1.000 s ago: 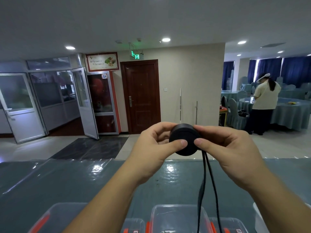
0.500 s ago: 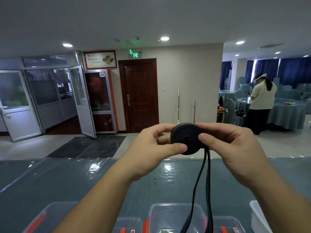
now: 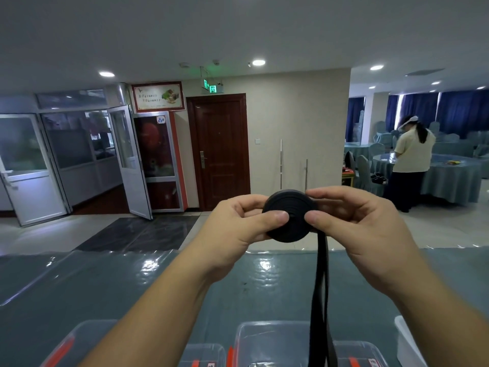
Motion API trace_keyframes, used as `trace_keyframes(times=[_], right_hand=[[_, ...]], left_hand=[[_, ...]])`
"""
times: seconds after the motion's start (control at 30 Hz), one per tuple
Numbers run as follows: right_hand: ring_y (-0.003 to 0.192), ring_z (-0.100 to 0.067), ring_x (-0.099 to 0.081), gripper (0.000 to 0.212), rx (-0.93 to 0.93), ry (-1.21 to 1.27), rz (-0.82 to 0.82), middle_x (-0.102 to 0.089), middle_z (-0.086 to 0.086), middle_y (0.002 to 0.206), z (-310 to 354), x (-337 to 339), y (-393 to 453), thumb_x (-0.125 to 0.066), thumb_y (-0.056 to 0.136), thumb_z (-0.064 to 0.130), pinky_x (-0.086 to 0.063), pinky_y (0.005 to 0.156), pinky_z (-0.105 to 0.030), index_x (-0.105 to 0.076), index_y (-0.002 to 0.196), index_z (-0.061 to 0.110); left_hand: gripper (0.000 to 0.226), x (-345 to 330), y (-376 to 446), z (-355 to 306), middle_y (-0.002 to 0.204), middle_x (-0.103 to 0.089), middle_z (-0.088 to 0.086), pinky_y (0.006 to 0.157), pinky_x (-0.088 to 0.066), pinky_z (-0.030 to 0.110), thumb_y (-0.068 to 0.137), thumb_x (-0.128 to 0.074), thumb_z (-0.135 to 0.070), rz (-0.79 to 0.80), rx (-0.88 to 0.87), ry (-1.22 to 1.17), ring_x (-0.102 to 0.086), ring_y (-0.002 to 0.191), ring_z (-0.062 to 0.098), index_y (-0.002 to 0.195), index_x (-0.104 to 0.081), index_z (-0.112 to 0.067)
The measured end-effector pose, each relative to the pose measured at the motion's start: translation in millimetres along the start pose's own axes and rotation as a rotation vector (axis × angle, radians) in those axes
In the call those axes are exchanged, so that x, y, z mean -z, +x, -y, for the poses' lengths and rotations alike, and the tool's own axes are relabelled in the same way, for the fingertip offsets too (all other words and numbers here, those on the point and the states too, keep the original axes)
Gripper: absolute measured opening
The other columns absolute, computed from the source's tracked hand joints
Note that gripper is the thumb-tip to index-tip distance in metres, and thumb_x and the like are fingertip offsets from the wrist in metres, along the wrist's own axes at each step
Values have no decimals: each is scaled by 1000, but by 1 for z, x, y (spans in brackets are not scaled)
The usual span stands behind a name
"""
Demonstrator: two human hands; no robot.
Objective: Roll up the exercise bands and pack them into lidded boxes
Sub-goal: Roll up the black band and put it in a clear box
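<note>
A black exercise band (image 3: 289,207) is wound into a tight flat coil, held up in front of me above the table. My left hand (image 3: 235,231) pinches the coil's left side, thumb on its face. On the right side, my right hand (image 3: 362,229) pinches it with thumb in front and fingers behind. The band's loose tail (image 3: 321,300) hangs straight down from the coil's right edge and leaves the frame at the bottom. Clear lidded boxes with orange latches (image 3: 270,343) stand along the near edge below my arms.
The table (image 3: 132,287) wears a teal cloth under glossy clear plastic. Another clear box (image 3: 76,340) sits bottom left and a white container edge (image 3: 404,337) bottom right. A person (image 3: 412,160) stands at a round table far right. Doors line the back wall.
The coil has turned so its flat spiral face points at me, and both thumbs have shifted onto that face. The hanging tail has swung slightly and looks shorter.
</note>
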State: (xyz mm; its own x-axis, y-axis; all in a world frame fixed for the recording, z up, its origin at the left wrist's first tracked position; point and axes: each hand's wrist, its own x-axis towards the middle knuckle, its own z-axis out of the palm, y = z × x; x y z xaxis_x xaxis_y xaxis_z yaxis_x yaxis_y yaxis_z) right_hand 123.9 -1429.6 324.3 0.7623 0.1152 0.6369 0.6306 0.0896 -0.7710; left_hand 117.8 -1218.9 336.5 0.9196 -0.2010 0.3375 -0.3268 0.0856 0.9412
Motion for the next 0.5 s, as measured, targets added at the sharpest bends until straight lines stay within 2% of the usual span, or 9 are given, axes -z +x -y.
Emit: trace_keyframes(times=[0.07,0.13,0.27,0.33,0.4,0.5], right_hand=[[99,-17,-79,39,17,43,-36,-82,-1,102,-2,-4,-4,-79,71,16,-61,89,-27,-78,110,18],[104,-14,-77,39,5,36,-2,-82,3,107,-2,-2,-6,-77,75,12,-60,92,-24,-77,114,19],[106,-9,-76,40,-49,-186,159,-81,9,107,3,10,-3,-77,85,0,-57,96,-22,-78,114,26],[104,-9,-76,41,-71,-206,221,-81,9,106,6,10,0,-77,85,-2,-58,92,-20,-79,110,30],[102,-12,-77,38,-66,-127,174,-82,5,103,7,6,2,-79,81,-2,-59,90,-21,-80,106,26],[99,-13,-78,31,-17,-103,24,-82,5,101,2,-2,0,-81,78,8,-60,90,-24,-80,106,23]], left_hand=[[31,-3,0,5,99,-80,13,83,-60,27,76,-81,-15,-32,-8,-73,-77,93,22,105,-74,-6],[24,-2,0,10,99,-80,14,86,-60,30,79,-86,-13,-35,-18,-57,-77,94,24,101,-75,-10],[37,1,-3,5,105,-80,13,87,-62,32,81,-81,-23,53,26,98,-77,100,26,115,-74,-10],[36,0,-2,0,99,-80,12,82,-61,28,79,-79,-26,29,20,154,-77,94,23,111,-76,-10],[35,-1,0,0,97,-80,13,83,-61,29,78,-78,-25,-3,9,124,-76,91,22,108,-78,-7],[36,-5,1,3,106,-80,14,86,-62,31,78,-75,-24,-57,9,-43,-77,98,21,110,-78,-6]])
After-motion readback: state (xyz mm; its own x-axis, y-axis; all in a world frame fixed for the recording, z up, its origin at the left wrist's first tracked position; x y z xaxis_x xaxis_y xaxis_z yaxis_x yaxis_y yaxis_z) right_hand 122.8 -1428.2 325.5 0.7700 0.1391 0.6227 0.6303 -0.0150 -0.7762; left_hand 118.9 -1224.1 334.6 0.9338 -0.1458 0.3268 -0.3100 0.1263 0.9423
